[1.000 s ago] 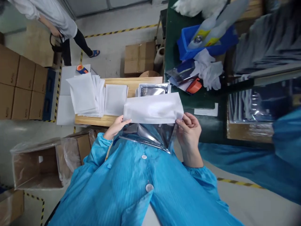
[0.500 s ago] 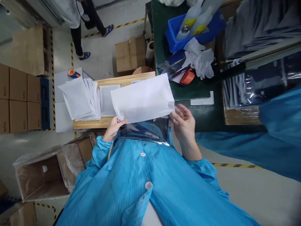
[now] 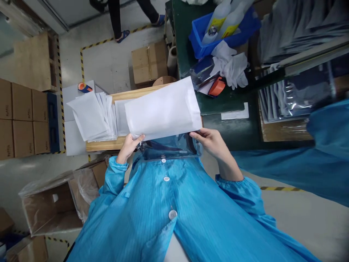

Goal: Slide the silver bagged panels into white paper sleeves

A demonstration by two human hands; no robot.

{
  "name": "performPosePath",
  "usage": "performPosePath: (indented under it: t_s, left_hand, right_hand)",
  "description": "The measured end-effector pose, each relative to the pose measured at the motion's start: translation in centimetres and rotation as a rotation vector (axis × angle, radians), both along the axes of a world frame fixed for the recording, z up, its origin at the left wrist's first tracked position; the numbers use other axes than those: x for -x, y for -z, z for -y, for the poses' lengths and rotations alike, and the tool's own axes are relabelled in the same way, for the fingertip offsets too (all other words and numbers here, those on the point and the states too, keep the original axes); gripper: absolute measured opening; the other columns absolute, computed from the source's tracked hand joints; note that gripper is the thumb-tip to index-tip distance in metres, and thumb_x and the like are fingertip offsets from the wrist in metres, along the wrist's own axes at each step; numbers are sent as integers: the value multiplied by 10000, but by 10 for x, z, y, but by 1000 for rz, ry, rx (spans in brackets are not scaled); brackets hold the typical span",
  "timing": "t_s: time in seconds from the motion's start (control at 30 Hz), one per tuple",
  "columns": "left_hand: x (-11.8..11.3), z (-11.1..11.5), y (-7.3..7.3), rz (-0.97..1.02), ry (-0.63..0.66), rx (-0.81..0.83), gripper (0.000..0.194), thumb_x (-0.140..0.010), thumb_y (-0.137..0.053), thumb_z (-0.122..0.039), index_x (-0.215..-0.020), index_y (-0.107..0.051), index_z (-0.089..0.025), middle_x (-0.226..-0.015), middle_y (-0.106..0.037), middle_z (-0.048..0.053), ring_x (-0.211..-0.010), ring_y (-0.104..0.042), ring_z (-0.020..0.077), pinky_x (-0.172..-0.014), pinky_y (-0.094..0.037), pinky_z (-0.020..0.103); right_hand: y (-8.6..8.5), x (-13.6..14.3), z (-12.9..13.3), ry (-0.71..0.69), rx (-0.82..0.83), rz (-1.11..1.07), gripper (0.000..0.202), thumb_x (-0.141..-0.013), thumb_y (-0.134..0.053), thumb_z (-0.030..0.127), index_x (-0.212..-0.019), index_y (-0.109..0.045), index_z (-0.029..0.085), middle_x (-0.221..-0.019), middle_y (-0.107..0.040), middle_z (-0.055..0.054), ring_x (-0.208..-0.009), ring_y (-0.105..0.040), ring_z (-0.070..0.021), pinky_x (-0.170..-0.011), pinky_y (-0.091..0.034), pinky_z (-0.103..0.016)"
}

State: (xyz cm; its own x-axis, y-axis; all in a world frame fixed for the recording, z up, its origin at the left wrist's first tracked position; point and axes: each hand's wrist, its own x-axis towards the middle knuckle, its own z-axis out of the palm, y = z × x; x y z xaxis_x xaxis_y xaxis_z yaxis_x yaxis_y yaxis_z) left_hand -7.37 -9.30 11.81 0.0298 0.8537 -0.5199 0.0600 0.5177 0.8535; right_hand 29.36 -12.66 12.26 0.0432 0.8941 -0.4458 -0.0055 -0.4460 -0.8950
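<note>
A white envelope (image 3: 163, 111) is held in front of my body, slanting up toward the right. Below its lower edge shows a dark, shiny packet in clear plastic (image 3: 171, 146); how far it reaches under or into the envelope is hidden. My left hand (image 3: 130, 146) is closed on the envelope's lower left corner, thumb on top, beside the packet's left end. With thumb on top and fingers behind, my right hand (image 3: 211, 140) pinches the packet's upper right edge, close to the envelope's lower right corner.
A stack of white envelopes (image 3: 94, 116) lies on the wooden board (image 3: 102, 146) at left. On the green table (image 3: 188, 36) are a blue bin (image 3: 197, 40) with bottles, white gloves (image 3: 230, 65) and an orange tape dispenser (image 3: 217, 87). A co-worker's blue sleeve (image 3: 329, 123) reaches in from the right.
My right hand has moved from loosely spread fingers at the envelope's right corner to a pinch on the packet's edge. The envelope has shifted slightly left. A person in the background has walked right.
</note>
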Motion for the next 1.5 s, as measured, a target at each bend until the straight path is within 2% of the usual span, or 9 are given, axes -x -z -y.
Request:
performPosePath:
  t_s: [0.17, 0.4, 0.53, 0.6, 0.77, 0.97, 1.1, 1.4, 1.5]
  left_hand:
    - [3, 5, 7, -20, 86, 76, 666, -625, -1053, -686, -1057, -865, -215, -1123, -877, 85, -1116, -782, 307, -1084, -576, 435]
    - [-17, 21, 27, -79, -35, 59, 648, -726, -964, -747, -1042, -824, -200, -1061, -850, 73, -1034, -756, 266, -989, -555, 379]
    - [-23, 17, 30, -48, -23, 82, 647, -740, -951, -765, -1011, -810, -195, -996, -833, 60, -1017, -749, 256, -958, -549, 360]
    - [-26, 8, 30, -58, -17, 80, 640, -752, -942, -780, -972, -808, -194, -966, -827, 59, -1010, -749, 256, -937, -552, 353]
    - [-32, -11, 25, 31, -42, 44, 615, -778, -952, -749, -1050, -812, -214, -1113, -853, 68, -1151, -770, 268, -1039, -570, 361]
    - [-28, -9, 21, 49, -94, 46, 621, -717, -1025, -635, -1110, -766, -228, -1203, -842, 62, -1283, -749, 262, -1193, -531, 402]
    - [-26, -12, 18, 85, -62, 28, 595, -720, -1028, -616, -1102, -766, -242, -1203, -849, 58, -1276, -752, 268, -1201, -535, 420]
    - [-22, -6, 6, 46, 62, 105, 642, -662, -1064, -545, -1137, -794, -208, -1230, -859, 81, -1234, -772, 300, -1117, -577, 423]
    - [-23, -3, 7, 103, 18, 149, 648, -620, -1087, -524, -1105, -800, -203, -1203, -862, 91, -1236, -779, 320, -1143, -578, 463]
  right_hand:
    - [12, -11, -7, 78, 91, -241, 648, -588, -1090, 661, -1036, -854, 256, -890, -810, -17, -833, -734, -212, -703, -603, -290]
    - [51, 0, 13, 360, 47, -71, 542, -589, -1081, 629, -804, -806, 214, -720, -745, -4, -626, -623, -141, -587, -512, -265]
    - [52, 2, 26, 434, 95, -157, 565, -585, -1065, 649, -795, -775, 213, -645, -657, 30, -534, -517, -101, -501, -418, -238]
    - [49, 1, 19, 451, 59, -208, 568, -589, -1072, 631, -881, -804, 224, -687, -673, 40, -558, -532, -97, -518, -440, -225]
    - [45, 6, 6, 369, 19, -233, 687, -537, -1122, 574, -1072, -841, 246, -926, -817, 5, -829, -726, -155, -747, -596, -242]
    - [47, 12, 24, 158, 132, -152, 606, -590, -1054, 718, -768, -778, 210, -715, -735, 9, -668, -629, -146, -598, -514, -240]
    - [44, 6, 20, 81, 126, -153, 562, -646, -1042, 683, -775, -793, 197, -693, -722, -8, -675, -646, -174, -588, -508, -260]
    - [50, -7, 15, 149, 135, -111, 588, -627, -1037, 714, -806, -830, 193, -730, -760, -3, -636, -633, -145, -560, -485, -238]
    - [48, -12, 15, 141, 138, -115, 577, -619, -1049, 691, -854, -851, 202, -775, -791, -8, -674, -670, -166, -596, -528, -254]
